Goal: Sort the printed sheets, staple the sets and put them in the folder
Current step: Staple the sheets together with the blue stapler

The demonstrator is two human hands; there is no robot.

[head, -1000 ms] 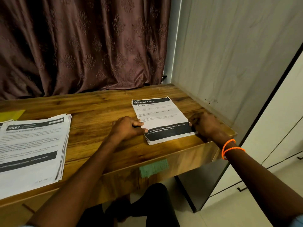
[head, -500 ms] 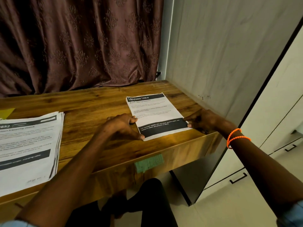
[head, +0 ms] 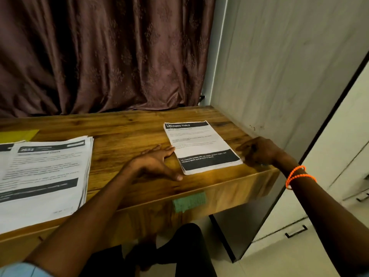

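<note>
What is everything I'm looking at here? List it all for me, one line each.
small paper stack: one, white with black bands, right end of the desk, near the front edge
large paper stack: one, white with black bands, left side of the desk
yellow sheet: one, yellow, far left, behind the large stack
desk: one, brown wood
green tape: one patch, green, desk's front face
curtain: one, dark brown, behind the desk
wardrobe: one, pale, at right
bracelets: two, orange, right wrist
left hand: flat on the desk at the small stack's left edge
right hand: at the small stack's right edge
</note>
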